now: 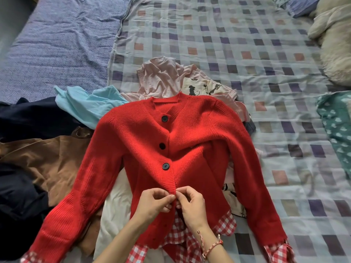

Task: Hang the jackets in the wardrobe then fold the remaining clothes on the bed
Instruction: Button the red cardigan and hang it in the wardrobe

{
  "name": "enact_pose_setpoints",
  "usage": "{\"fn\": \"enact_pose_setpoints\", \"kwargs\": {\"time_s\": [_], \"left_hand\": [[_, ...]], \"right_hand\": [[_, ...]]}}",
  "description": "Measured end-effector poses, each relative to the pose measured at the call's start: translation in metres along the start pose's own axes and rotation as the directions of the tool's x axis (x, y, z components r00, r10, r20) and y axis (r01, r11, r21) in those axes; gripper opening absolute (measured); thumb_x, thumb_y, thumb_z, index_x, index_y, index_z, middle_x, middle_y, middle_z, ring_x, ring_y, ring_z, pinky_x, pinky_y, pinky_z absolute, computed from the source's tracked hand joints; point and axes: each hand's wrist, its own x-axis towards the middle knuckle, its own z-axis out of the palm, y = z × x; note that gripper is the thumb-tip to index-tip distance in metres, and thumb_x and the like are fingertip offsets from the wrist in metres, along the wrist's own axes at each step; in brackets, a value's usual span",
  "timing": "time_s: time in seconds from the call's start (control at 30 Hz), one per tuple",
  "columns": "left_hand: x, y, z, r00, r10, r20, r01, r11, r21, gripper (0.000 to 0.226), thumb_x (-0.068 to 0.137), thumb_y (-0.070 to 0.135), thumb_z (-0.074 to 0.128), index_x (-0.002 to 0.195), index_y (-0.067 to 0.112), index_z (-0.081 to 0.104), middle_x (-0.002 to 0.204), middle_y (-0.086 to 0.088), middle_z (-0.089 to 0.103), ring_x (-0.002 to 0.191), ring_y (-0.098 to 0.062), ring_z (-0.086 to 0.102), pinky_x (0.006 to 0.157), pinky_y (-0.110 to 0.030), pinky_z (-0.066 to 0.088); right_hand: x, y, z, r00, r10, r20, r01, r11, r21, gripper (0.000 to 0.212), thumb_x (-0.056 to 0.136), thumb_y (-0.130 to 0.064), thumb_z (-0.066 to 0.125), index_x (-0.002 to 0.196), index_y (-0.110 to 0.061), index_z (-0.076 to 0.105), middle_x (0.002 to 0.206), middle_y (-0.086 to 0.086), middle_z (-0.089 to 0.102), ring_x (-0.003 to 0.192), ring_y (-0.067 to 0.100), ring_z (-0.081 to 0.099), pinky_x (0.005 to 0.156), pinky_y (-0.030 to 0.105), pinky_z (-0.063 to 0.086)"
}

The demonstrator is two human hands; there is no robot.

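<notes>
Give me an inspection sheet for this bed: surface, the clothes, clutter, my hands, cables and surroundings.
Surface: checked sheet, wrinkled; blue patterned cover at left.
Job's things: red cardigan spread face up on a pile with pink top, light blue garment, brown garment.
Clutter: teal patterned cloth at right edge; cream plush toy top right.
Grippers: left hand and right hand both pinch the cardigan's front edge below the third button.
Cables: nothing seen.
Surroundings: nothing seen.
</notes>
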Motion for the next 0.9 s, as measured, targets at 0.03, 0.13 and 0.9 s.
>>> {"fn": "enact_pose_setpoints", "kwargs": {"time_s": [0.03, 0.13, 0.9], "left_hand": [[0.001, -0.003, 0.001, 0.996, 0.058, -0.065, -0.054, 0.997, 0.063, 0.019, 0.076, 0.002, 0.073, 0.061, 0.010, 0.064, 0.054, -0.002, 0.064, 0.051, -0.009, 0.058, 0.052, -0.021, 0.049], [-0.001, -0.009, 0.008, 0.951, 0.243, -0.190, -0.177, 0.934, 0.311, 0.023, 0.073, 0.006, 0.074, 0.059, 0.020, 0.063, 0.057, 0.003, 0.064, 0.055, -0.001, 0.057, 0.056, -0.016, 0.044], [0.004, -0.012, 0.004, 0.854, 0.441, -0.276, -0.337, 0.873, 0.353, 0.022, 0.080, 0.008, 0.065, 0.065, 0.023, 0.060, 0.067, 0.006, 0.063, 0.069, 0.002, 0.057, 0.059, -0.006, 0.037]], "right_hand": [[-0.002, -0.002, 0.002, 1.000, 0.016, 0.004, -0.016, 1.000, 0.009, 0.023, 0.089, -0.008, 0.059, 0.071, -0.021, 0.066, 0.061, -0.003, 0.066, 0.054, 0.004, 0.058, 0.057, 0.019, 0.048], [-0.005, -0.006, 0.010, 0.999, 0.047, -0.015, -0.047, 0.998, -0.032, 0.016, 0.088, -0.020, 0.062, 0.072, -0.023, 0.063, 0.065, -0.004, 0.066, 0.061, 0.006, 0.061, 0.062, 0.017, 0.048], [0.006, 0.011, 0.037, 0.921, 0.357, -0.158, -0.344, 0.933, 0.103, 0.027, 0.093, -0.010, 0.052, 0.067, -0.016, 0.051, 0.059, 0.003, 0.058, 0.055, 0.019, 0.062, 0.065, 0.038, 0.054]]}}
